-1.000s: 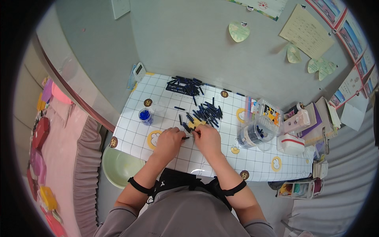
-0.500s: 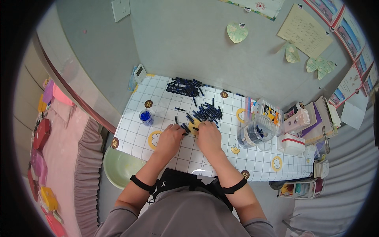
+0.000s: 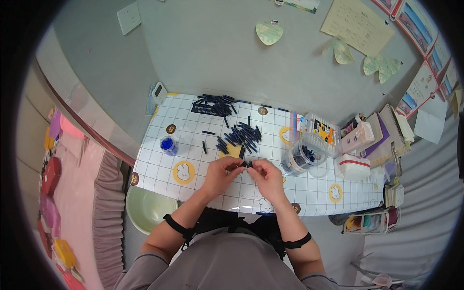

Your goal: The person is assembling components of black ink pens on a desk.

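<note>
Above the near part of the table, my left hand and my right hand meet fingertip to fingertip. Both pinch a short dark tube that looks like an ink cartridge; the fingers cover most of it. Just beyond them lies a loose pile of dark blue-black tubes, partly over a yellow patch on the table. Two single tubes lie left of that pile. A second heap of tubes rests at the back by a dark printed patch. On the left stands a small clear jar of bright blue pieces.
The gridded white tabletop ends near my waist. On its right are a large clear jar with dark tubes inside, a white case and notebooks. A green basin sits below the left edge; a grey wall rises behind.
My hands have drawn back from the pile toward me and come together at the fingertips, around a dark tube. The whole view has shifted slightly.
</note>
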### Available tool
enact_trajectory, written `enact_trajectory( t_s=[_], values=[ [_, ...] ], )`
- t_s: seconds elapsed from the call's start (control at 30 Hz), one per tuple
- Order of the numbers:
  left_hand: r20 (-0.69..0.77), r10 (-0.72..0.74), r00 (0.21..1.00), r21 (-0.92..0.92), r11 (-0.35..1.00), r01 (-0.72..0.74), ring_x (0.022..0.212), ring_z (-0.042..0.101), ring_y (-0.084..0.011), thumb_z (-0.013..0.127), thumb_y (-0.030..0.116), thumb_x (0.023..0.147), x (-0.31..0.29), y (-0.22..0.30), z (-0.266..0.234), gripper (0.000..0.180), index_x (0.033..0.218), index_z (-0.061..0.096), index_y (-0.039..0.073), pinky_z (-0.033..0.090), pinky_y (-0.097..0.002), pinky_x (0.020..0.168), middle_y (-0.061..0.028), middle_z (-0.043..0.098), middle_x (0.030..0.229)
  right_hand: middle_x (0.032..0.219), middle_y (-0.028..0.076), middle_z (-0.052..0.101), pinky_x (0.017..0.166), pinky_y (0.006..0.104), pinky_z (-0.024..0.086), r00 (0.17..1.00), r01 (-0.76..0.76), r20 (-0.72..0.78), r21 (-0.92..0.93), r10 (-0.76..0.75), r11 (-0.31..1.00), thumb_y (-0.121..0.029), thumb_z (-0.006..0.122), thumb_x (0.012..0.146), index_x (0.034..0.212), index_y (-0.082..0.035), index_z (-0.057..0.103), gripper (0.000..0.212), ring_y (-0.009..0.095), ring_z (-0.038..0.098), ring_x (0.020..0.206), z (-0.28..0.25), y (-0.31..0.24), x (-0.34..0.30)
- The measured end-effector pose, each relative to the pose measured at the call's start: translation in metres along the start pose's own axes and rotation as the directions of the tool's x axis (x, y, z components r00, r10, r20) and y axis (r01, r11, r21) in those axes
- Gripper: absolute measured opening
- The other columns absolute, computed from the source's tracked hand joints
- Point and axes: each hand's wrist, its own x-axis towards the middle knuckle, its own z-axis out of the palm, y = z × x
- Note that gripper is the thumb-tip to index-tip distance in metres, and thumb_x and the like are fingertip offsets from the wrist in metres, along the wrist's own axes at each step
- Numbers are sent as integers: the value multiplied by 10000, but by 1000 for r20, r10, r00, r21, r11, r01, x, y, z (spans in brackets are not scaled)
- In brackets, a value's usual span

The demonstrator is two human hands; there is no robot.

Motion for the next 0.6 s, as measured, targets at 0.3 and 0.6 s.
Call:
enact_trajectory(
  t_s=[0.3,0.6],
  values=[
    [56,85,995,147,985,-92,773,788,-171,887,105,919,-8,-3,9,227,1116,827,9,620,-292,736,-115,828,911,956,139,773,693,349,588,989,146,25,-203,-144,968,-44,849,925,1077,9,749,189,252,759,801,-16,-9,-16],
    [172,-11,985,277,960,-38,696,735,-175,891,120,886,-6,6,8,248,1129,861,82,596,-315,689,-111,804,846,894,111,788,750,395,583,984,175,99,-332,-150,927,-102,906,841,1046,-64,840,219,297,707,895,-29,-3,-16]
  ],
)
